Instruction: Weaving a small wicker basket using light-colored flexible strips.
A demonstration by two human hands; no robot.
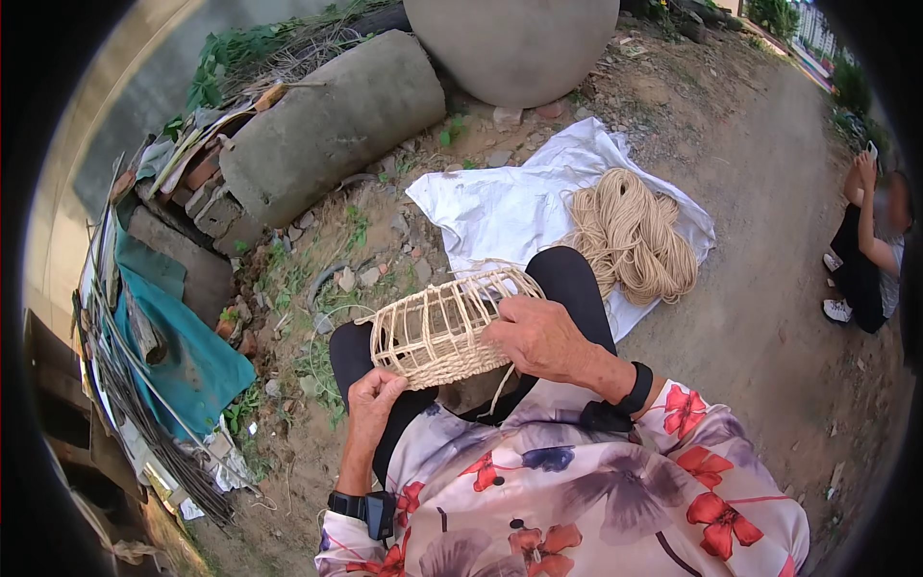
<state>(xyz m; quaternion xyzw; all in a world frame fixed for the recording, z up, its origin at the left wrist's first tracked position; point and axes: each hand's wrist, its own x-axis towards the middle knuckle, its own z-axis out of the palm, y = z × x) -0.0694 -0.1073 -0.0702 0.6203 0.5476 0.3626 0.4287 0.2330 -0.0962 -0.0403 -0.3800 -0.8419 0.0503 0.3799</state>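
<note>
The near left corner of a pale tan, oblong basket of woven cord (444,337) is pinched by the left hand (371,402), its thumb laid along the woven edge and its fingers partly hidden below. The right part of the basket is gripped by the right hand (543,337), whose fingers are curled in against the weave; whether a single strand is pinched there cannot be told, as the fingertips are largely covered. The basket is held over the lap, between the knees of the black trousers (577,288). Its near side is closely woven, while open ribs are shown above. A loose tan cord end (501,391) is left hanging below the right hand. A dark band is worn on each wrist, and a floral-printed pale top (577,481) is seen below. Beyond the right knee, a large looped bundle of tan cord (635,236) is laid on a crumpled white plastic sheet (500,212). Farther left, a grey concrete cylinder (327,125) and a teal cloth (183,356) are seen; at far right, another person (870,240) is seated.
</note>
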